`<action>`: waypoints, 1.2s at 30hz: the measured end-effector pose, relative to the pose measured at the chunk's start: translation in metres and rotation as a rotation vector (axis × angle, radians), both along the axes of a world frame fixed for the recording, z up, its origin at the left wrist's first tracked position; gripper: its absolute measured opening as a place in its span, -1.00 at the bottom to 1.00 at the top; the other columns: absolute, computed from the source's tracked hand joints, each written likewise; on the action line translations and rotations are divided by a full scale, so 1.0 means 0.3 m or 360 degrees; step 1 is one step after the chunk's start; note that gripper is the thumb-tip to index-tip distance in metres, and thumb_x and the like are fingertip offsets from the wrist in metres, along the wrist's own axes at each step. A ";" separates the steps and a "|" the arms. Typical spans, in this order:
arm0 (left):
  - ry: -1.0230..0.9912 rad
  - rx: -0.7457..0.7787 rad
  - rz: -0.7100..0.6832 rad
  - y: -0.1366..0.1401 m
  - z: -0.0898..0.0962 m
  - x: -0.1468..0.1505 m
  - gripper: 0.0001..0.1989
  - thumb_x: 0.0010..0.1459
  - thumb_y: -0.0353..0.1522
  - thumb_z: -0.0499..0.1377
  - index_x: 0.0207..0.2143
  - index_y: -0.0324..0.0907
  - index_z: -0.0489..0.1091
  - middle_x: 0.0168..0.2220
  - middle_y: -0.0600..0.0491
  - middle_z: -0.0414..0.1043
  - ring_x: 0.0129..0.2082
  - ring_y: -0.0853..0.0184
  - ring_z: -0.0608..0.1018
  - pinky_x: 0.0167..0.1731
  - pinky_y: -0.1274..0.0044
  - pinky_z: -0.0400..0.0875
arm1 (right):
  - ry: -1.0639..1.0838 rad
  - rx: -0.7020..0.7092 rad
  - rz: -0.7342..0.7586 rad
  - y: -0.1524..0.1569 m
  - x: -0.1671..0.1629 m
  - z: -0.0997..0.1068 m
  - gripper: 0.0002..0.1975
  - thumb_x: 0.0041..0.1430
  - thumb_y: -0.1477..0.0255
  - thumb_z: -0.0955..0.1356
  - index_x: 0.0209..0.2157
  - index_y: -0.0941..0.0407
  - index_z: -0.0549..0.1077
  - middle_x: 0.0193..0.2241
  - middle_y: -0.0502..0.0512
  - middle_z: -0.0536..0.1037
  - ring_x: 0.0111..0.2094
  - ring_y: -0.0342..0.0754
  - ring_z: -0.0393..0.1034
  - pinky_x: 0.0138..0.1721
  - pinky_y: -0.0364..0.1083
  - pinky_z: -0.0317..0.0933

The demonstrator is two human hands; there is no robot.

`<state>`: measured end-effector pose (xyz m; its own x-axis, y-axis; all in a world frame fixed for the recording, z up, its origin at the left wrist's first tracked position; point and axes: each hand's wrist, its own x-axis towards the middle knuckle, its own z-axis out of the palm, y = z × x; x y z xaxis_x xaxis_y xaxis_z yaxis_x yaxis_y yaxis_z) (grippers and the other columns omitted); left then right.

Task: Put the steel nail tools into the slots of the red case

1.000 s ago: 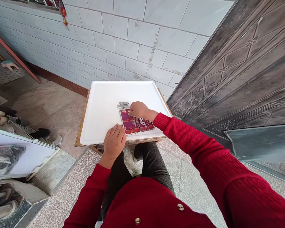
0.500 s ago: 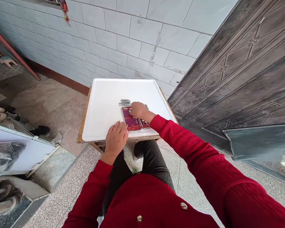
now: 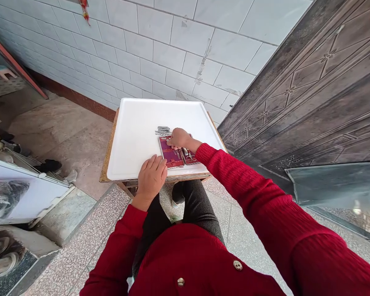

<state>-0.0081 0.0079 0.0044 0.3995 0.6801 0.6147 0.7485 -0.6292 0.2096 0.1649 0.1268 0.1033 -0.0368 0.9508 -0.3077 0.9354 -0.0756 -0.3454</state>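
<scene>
Right hand: fingers bunched; clamped on something? Can't tell!
Left hand: flat at the near edge of the white table, fingers together.
Purple-lined case: open, near that edge.

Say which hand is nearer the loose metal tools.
Right: right hand over the open case, just beside the loose metal tools; left hand farther off, at the near edge of the white tabletop.

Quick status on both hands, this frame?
Left hand: open, resting at the near edge of the white tray.
Right hand: fingers curled over the open case; whether it grips anything cannot be told.
</scene>
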 end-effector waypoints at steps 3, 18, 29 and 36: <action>0.0000 -0.0009 0.0004 0.000 0.000 0.000 -0.68 0.43 -0.39 0.06 0.08 -0.18 0.53 0.12 -0.14 0.59 0.21 0.03 0.55 0.19 0.18 0.41 | 0.0208 -0.0111 -0.0125 0.027 0.011 -0.010 -0.78 0.20 0.52 0.41 -0.53 0.21 0.57 -0.59 0.12 0.61 -0.59 -0.15 0.44 -0.48 -0.21 0.43; 0.0058 0.0167 0.0053 -0.005 0.003 -0.003 -0.73 0.41 -0.41 0.11 0.05 -0.20 0.53 0.09 -0.09 0.61 0.17 0.06 0.59 0.17 0.24 0.42 | -0.0119 0.0362 0.0486 0.200 -0.029 0.079 -0.88 0.13 0.62 0.40 -0.36 0.25 0.64 -0.35 0.23 0.70 -0.30 0.05 0.60 -0.20 -0.11 0.42; 0.0059 0.0138 0.0053 -0.004 0.000 -0.001 -0.73 0.41 -0.42 0.11 0.06 -0.19 0.52 0.11 -0.09 0.61 0.18 0.06 0.58 0.17 0.23 0.42 | -0.0388 0.0218 0.0422 0.083 -0.022 0.080 -0.79 0.26 0.52 0.36 -0.28 0.24 0.68 -0.32 0.21 0.72 -0.25 0.04 0.61 -0.23 -0.12 0.39; 0.0058 0.0183 0.0039 -0.003 0.002 -0.001 -0.72 0.41 -0.44 0.10 0.06 -0.22 0.52 0.09 -0.10 0.61 0.17 0.05 0.58 0.15 0.25 0.42 | -0.0358 -0.0023 0.0408 0.003 -0.024 0.059 -0.86 0.14 0.57 0.42 -0.46 0.24 0.64 -0.54 0.16 0.65 -0.39 0.02 0.58 -0.23 -0.09 0.45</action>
<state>-0.0084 0.0071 0.0050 0.4071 0.6160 0.6744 0.7698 -0.6288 0.1097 0.1578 0.1278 0.1208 -0.2037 0.9147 -0.3489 0.9772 0.1685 -0.1289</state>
